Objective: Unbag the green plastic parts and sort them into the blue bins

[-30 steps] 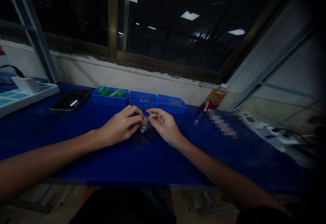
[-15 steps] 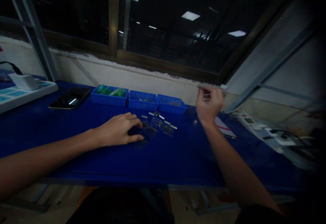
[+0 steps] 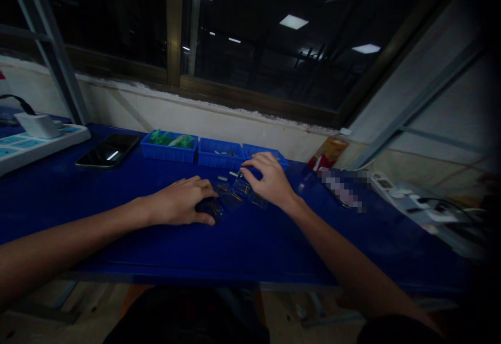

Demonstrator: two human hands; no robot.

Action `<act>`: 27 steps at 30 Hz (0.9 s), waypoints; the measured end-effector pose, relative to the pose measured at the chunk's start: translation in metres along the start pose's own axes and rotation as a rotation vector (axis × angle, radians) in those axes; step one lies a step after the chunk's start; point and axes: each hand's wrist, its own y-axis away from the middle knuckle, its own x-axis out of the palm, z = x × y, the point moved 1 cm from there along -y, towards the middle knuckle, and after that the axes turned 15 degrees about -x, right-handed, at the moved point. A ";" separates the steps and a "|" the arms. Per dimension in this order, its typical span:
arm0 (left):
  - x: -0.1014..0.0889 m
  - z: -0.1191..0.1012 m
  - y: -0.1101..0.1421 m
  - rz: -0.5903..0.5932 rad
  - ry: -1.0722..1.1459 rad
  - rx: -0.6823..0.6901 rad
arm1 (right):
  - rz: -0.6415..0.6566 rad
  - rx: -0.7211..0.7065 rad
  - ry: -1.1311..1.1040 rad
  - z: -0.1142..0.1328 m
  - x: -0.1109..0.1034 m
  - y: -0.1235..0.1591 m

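Note:
My left hand (image 3: 182,200) rests on the blue table with thumb and index finger apart, holding nothing visible. In front of its fingertips lies a small clear bag (image 3: 216,208) with thin brass-coloured pieces inside. More such bags (image 3: 241,187) lie to the right, partly overlapping. My right hand (image 3: 270,179) is over the right side of this group, thumb and fingers apart, and it hides some of the pieces. Beside its fingertips are short silver metal cylinders (image 3: 222,178); whether the fingers touch one, I cannot tell.
Three blue bins stand along the wall: one with green material (image 3: 169,152), a middle one (image 3: 219,159) with small metal parts, and a right one (image 3: 279,158) partly hidden. A phone (image 3: 107,151) and power strips (image 3: 43,143) (image 3: 407,195) flank them. An orange-red packet (image 3: 331,152) leans at the wall.
My right hand has come down and left from its raised, curled position near the wall to the small metal pieces, and its fingers have opened. My left hand has barely moved.

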 end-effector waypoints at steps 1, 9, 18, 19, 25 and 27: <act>-0.001 0.000 0.000 0.019 0.022 -0.005 | -0.007 -0.004 -0.007 0.002 -0.001 0.000; -0.001 -0.001 -0.005 0.071 0.281 -0.123 | 0.031 0.020 -0.113 -0.006 -0.001 0.001; -0.022 -0.004 0.000 -0.581 0.232 -0.047 | 0.047 0.488 -0.838 0.035 0.010 -0.007; -0.022 -0.005 0.001 -0.590 0.224 -0.013 | 0.037 0.533 -0.945 0.041 0.013 -0.008; -0.010 -0.010 0.002 -0.456 0.169 0.129 | -0.074 0.456 -0.872 0.051 0.021 -0.006; -0.008 -0.008 0.001 -0.425 0.170 0.091 | -0.123 0.297 -0.645 0.047 0.021 -0.003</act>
